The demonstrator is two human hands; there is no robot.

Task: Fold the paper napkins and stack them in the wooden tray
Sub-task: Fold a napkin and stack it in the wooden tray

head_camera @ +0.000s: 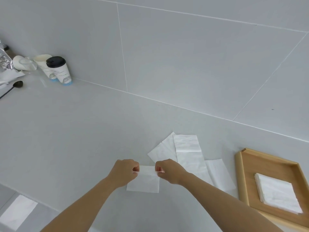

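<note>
Lower centre of frame: our left hand (125, 171) & right hand (168, 170) each pinch a top corner of one paper napkin (145, 181), fingers closed on it, its lower part flat on the grey counter (83, 131). Just above/right lie loose unfolded napkins (187, 148), overlapping. Lower right: wooden tray (242, 178) w/ a stack of folded napkins (278, 192) inside, apart from the rim. Upper left: two paper cups, one w/ black lid (57, 67), other open (43, 63); contents we can't tell. Another napkin (17, 211) bottom left.
</note>
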